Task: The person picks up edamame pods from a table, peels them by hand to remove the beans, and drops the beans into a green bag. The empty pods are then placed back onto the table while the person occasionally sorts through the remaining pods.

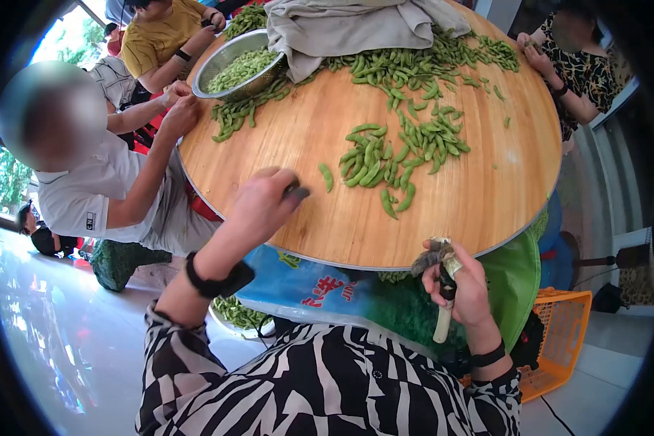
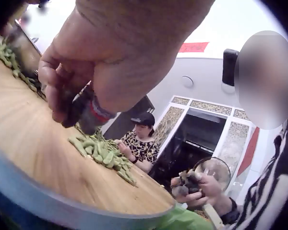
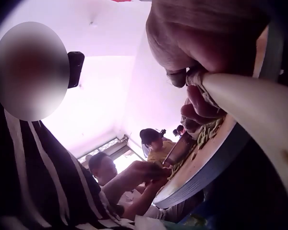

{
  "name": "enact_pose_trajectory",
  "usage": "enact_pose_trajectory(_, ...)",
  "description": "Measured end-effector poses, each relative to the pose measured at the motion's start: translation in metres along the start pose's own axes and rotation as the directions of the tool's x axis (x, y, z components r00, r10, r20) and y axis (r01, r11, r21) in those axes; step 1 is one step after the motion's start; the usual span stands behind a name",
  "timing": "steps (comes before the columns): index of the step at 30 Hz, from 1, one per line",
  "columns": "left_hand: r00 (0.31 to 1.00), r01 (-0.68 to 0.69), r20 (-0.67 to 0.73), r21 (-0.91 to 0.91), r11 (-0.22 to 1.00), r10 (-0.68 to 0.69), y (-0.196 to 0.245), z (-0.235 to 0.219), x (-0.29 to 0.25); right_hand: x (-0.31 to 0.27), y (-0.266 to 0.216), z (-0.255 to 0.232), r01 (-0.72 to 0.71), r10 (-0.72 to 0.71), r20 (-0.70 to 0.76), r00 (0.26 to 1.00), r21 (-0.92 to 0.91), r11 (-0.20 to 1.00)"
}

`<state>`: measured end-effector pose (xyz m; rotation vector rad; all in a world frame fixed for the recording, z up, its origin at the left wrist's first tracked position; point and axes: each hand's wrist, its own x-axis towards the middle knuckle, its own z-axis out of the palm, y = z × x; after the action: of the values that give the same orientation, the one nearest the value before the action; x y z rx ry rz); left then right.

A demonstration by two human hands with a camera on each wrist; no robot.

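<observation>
A large round wooden table point(image 1: 305, 152) with a metal-edged rim is taken here as the landmark. Against its far edge a crumpled grey cloth point(image 1: 356, 25) is heaped, and just left of the cloth a round steel bowl point(image 1: 229, 65), one in number, is seen filled with small shelled green beans. Unshelled green soybean pods are spread in loose heaps across the far half of the table, the nearest cluster point(image 1: 385, 160) lying at its middle; the pods are too many to be counted, and a single pod point(image 1: 326, 176) is set apart toward the near edge. Below the near edge an orange plastic crate point(image 1: 559, 341) is stood on the floor.

Three other people are seen seated around the table, two at its left side and one at its far right.

The work is judged to be partly done: one bowl has been filled with shelled beans, while a great many pods are left unopened on the wood.

The left hand point(image 1: 265, 200) is held over the near-left part of the table, its fingers curled around a small dark object with a red band point(image 2: 89, 115). The right hand point(image 1: 465, 280) is held off the near edge, closed around a pale-handled tool point(image 1: 445, 316).
</observation>
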<state>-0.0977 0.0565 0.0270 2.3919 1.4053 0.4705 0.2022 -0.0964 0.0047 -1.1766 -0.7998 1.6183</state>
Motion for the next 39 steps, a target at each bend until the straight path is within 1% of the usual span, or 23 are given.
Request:
enact_pose_trajectory(4, 0.996, 0.045, -0.08, 0.07, 0.997, -0.039, 0.005, 0.037, 0.039, -0.004, 0.0, -0.001, 0.019, -0.019, -0.002, 1.0, -0.053, 0.998)
enact_pose_trajectory(5, 0.993, 0.087, -0.08, 0.034, 0.996, -0.084, 0.007, 0.042, 0.04, -0.004, 0.001, -0.001, 0.022, -0.022, -0.005, 1.0, -0.054, 0.998)
enact_pose_trajectory(8, 0.993, 0.009, -0.116, -0.03, 1.0, -0.013, 0.0, 0.05, 0.039, -0.005, 0.005, 0.0, 0.017, -0.017, -0.006, 1.0, -0.064, 0.998)
enact_pose_trajectory(12, 0.997, 0.05, -0.054, -0.051, 0.997, -0.053, 0.015, 0.043, 0.025, -0.001, 0.003, 0.011, 0.031, -0.03, 0.036, 0.999, -0.027, 0.999)
enact_pose_trajectory(13, 0.996, 0.087, 0.044, -0.403, 0.911, -0.075, 0.024, 0.042, 0.02, 0.0, 0.001, 0.015, 0.04, -0.039, 0.044, 0.998, -0.009, 0.999)
enact_pose_trajectory(14, 0.987, 0.147, 0.148, -0.697, 0.702, -0.061, 0.035, 0.04, 0.015, 0.001, -0.001, 0.02, 0.047, -0.047, 0.05, 0.998, 0.007, 0.999)
enact_pose_trajectory(15, 0.983, 0.177, 0.177, -0.799, 0.575, -0.057, 0.047, 0.038, 0.011, 0.002, -0.005, 0.023, 0.053, -0.054, 0.084, 0.995, 0.018, 0.998)
enact_pose_trajectory(16, 0.983, 0.172, 0.177, -0.805, 0.568, -0.047, 0.057, 0.036, 0.008, 0.003, -0.007, 0.027, 0.055, -0.056, 0.073, 0.996, 0.011, 0.998)
enact_pose_trajectory(18, 0.938, 0.317, 0.346, -0.88, 0.353, 0.021, 0.071, 0.036, 0.004, 0.003, -0.009, 0.033, 0.06, -0.069, 0.08, 0.994, 0.114, 0.992)
enact_pose_trajectory(19, 0.924, 0.352, 0.379, -0.893, 0.282, 0.049, 0.075, 0.038, 0.003, 0.004, -0.009, 0.033, 0.075, -0.086, 0.086, 0.993, 0.114, 0.991)
enact_pose_trajectory(20, 0.924, 0.351, 0.38, -0.894, 0.278, 0.053, 0.081, 0.042, 0.002, 0.003, -0.008, 0.033, 0.076, -0.085, 0.082, 0.993, 0.11, 0.991)
enact_pose_trajectory(22, 0.951, 0.287, 0.295, -0.953, 0.092, 0.093, 0.095, 0.05, 0.0, 0.004, -0.005, 0.034, 0.089, -0.101, 0.09, 0.991, 0.127, 0.988)
enact_pose_trajectory(23, 0.946, 0.304, 0.31, -0.95, 0.068, 0.096, 0.098, 0.051, 0.0, 0.003, -0.005, 0.034, 0.09, -0.101, 0.088, 0.991, 0.125, 0.988)
enact_pose_trajectory(24, 0.946, 0.304, 0.309, -0.951, 0.065, 0.098, 0.098, 0.055, -0.001, 0.001, -0.004, 0.034, 0.078, -0.094, 0.083, 0.992, 0.177, 0.981)
enact_pose_trajectory(26, 0.972, 0.196, 0.205, -0.977, 0.091, 0.117, 0.096, 0.065, -0.002, -0.001, -0.005, 0.034, 0.066, -0.085, 0.077, 0.993, 0.226, 0.972)
enact_pose_trajectory(28, 0.969, 0.198, 0.211, -0.974, 0.11, 0.125, 0.098, 0.063, -0.002, -0.003, -0.006, 0.035, 0.108, -0.139, 0.12, 0.983, 0.234, 0.966)
enact_pose_trajectory(32, 0.965, 0.205, 0.235, -0.954, 0.219, 0.119, 0.101, 0.056, -0.004, -0.005, -0.001, 0.035, 0.14, -0.162, 0.074, 0.984, 0.234, 0.962)
enact_pose_trajectory(33, 0.965, 0.205, 0.235, -0.954, 0.219, 0.118, 0.099, 0.058, -0.005, -0.005, -0.001, 0.035, 0.142, -0.166, 0.078, 0.983, 0.246, 0.959)
enact_pose_trajectory(35, 0.972, 0.044, 0.116, -0.944, 0.328, 0.203, 0.094, 0.065, -0.007, -0.005, -0.001, 0.036, 0.143, -0.169, 0.084, 0.982, 0.258, 0.955)
enact_pose_trajectory(36, 0.972, 0.044, 0.116, -0.944, 0.328, 0.203, 0.094, 0.066, -0.007, -0.004, -0.001, 0.037, 0.14, -0.158, 0.05, 0.986, 0.254, 0.957)
enact_pose_trajectory(37, 0.974, 0.074, 0.13, -0.957, 0.282, 0.186, 0.095, 0.068, -0.007, -0.004, -0.001, 0.037, 0.138, -0.147, 0.017, 0.989, 0.25, 0.958)
enact_pose_trajectory(38, 0.975, 0.103, 0.145, -0.967, 0.234, 0.17, 0.096, 0.069, -0.007, -0.004, -0.001, 0.037, 0.138, -0.146, 0.016, 0.989, 0.25, 0.958)
enact_pose_trajectory(39, 0.975, 0.103, 0.145, -0.967, 0.234, 0.171, 0.095, 0.069, -0.006, -0.004, -0.002, 0.035, 0.126, -0.141, 0.038, 0.989, 0.272, 0.954)
